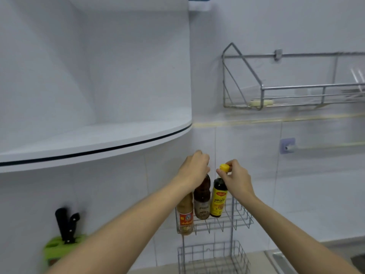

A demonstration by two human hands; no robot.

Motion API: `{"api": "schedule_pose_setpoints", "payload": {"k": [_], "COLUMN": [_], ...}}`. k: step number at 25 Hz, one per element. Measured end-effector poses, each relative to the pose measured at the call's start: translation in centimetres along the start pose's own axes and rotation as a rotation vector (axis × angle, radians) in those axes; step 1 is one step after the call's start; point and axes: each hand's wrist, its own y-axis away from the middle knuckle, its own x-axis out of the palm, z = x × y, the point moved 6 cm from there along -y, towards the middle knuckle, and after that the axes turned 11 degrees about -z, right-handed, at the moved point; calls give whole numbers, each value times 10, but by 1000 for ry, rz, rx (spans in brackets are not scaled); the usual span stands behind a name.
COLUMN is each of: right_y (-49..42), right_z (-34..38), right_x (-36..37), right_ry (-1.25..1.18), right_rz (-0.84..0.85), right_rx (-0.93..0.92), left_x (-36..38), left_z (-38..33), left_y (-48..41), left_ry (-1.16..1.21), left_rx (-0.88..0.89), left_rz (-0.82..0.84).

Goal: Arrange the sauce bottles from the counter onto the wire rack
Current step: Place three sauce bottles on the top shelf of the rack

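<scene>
Wire rack [223, 224] on the white tiled wall, three sauce bottles on its upper tier.

Left hand [194, 171] is closed over the top of the brown bottle [201, 200] in the middle; right hand [236, 178] pinches the yellow cap [224, 168] of the dark bottle with the yellow label [217, 200] just beside it. A paler bottle with a red label [185, 216] stands at the rack's left end, partly behind the left forearm. The lower basket [213, 258] sits beneath. Knives stand in a green block [63, 248] far left.

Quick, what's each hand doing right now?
Left hand: closed over the top of the brown bottle.
Right hand: pinching the yellow cap of the dark sauce bottle.
</scene>
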Motion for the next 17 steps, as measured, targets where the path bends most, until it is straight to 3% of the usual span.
{"api": "schedule_pose_setpoints", "payload": {"k": [7,10,14,17], "right_y": [17,16,23,30], "right_z": [-23,-26,-33,-35], "right_x": [28,28,37,36], "right_ry": [1,-17,6,22], "right_rz": [126,127,310,328], "right_rx": [23,58,60,57], "left_x": [38,47,48,48], "left_z": [3,8,13,13], "left_y": [3,6,7,5], "left_ry": [-98,-93,-55,-33], "left_rx": [-15,-52,-72,-74], "left_rz": [175,185,191,249]}}
